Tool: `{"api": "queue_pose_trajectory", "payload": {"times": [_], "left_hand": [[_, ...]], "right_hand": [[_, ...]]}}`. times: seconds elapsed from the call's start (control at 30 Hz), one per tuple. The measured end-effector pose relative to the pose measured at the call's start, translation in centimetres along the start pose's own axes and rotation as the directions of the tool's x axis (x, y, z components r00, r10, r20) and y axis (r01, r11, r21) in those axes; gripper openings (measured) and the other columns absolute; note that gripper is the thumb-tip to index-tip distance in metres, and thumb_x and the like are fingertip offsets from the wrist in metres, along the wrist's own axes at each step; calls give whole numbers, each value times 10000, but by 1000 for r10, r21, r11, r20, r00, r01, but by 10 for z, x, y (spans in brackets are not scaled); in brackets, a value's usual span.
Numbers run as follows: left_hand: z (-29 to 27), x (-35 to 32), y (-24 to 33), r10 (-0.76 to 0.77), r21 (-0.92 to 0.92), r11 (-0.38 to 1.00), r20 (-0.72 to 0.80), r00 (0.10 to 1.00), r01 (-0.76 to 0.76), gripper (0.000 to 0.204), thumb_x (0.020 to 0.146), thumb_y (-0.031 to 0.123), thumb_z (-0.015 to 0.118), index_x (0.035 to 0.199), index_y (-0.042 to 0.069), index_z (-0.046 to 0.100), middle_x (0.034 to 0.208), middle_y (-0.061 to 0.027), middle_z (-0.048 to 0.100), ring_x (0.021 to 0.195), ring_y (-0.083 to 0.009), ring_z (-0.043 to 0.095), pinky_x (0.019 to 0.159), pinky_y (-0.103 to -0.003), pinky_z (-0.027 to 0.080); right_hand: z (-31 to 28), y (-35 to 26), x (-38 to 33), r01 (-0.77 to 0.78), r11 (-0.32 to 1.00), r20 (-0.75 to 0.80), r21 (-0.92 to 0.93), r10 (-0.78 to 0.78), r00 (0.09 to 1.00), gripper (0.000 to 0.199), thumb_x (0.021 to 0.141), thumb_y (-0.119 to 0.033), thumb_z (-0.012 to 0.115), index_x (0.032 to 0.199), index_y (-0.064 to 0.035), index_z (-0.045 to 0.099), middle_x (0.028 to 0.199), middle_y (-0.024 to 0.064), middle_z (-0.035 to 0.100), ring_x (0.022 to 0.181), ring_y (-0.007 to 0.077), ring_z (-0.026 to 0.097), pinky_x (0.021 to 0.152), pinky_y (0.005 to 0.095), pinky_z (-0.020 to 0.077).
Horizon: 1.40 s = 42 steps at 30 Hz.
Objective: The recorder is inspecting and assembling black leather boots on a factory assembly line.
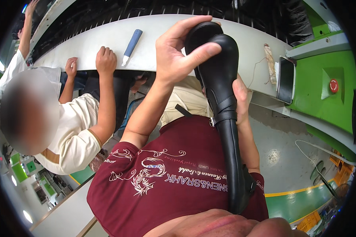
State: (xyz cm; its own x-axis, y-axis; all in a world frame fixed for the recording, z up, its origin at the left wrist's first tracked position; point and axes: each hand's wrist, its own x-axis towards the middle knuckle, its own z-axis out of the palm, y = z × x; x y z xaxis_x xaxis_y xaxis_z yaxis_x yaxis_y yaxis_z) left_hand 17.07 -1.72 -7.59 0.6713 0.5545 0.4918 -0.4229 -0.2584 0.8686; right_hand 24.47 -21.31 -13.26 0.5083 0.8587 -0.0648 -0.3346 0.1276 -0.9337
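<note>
A tall black boot (pixel 221 87) with crossed ankle straps and a small metal buckle lies lengthwise along my front, toe away from me, shaft running down over my maroon shirt. My left hand (pixel 176 53) is closed at the toe end, its thumb pressed on the toe and its fingers behind. Beside that toe shows a second rounded black toe shape (pixel 201 35); whether it belongs to another boot I cannot tell for certain. Around the ankle's right side my right hand (pixel 241 96) is closed, with most of its fingers hidden behind the boot.
On the white bench (pixel 154 29) lies a blue-handled tool (pixel 132 46) with a pale tip. A co-worker's fist (pixel 106 61) rests at its edge, left. To the right are a wrapped strip (pixel 269 65), a black tray (pixel 285 81) and a green machine (pixel 316 67) with a red button.
</note>
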Motion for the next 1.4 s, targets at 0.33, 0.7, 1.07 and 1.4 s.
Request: {"api": "queue_pose_trajectory", "payload": {"times": [0.33, 0.7, 1.07, 1.4], "left_hand": [[-5, -12, 4, 35, 93, 995, -44, 998, -31, 650, 812, 119, 988, 1377, -29, 703, 1213, -174, 810, 1101, -225, 795, 989, -345, 643], [-12, -13, 6, -9, 81, 997, -59, 998, 14, 594, 838, 103, 969, 1355, -36, 715, 1206, -171, 815, 1081, -226, 801, 966, -343, 649], [-5, -9, 7, -53, 105, 993, -26, 998, 56, 576, 843, 85, 963, 1350, -41, 719, 1213, -174, 813, 1081, -223, 799, 956, -340, 651], [10, -11, 31, -102, 4, 995, -18, 995, 102, 510, 880, 19, 905, 1341, -70, 705, 1220, -190, 799, 1088, -226, 772, 984, -353, 633]], "right_hand": [[22, 0, 9, -4, 999, 19, 47, 3, 1000, 710, 1032, -619, 529, 1300, 36, 595, 975, 86, 686, 772, 116, 641, 661, 264, 496], [27, 1, 16, -7, 1000, -3, 26, 7, 1000, 695, 1025, -607, 554, 1276, 39, 604, 963, 75, 682, 771, 109, 629, 657, 263, 487], [11, -5, 22, -23, 1000, 25, -12, 23, 999, 681, 1021, -588, 568, 1265, 46, 621, 962, 67, 668, 799, 103, 612, 687, 256, 479], [12, -19, 9, 23, 999, 48, 37, -25, 999, 660, 1021, -566, 603, 1247, 53, 629, 983, 64, 671, 814, 98, 609, 695, 260, 485]]}}
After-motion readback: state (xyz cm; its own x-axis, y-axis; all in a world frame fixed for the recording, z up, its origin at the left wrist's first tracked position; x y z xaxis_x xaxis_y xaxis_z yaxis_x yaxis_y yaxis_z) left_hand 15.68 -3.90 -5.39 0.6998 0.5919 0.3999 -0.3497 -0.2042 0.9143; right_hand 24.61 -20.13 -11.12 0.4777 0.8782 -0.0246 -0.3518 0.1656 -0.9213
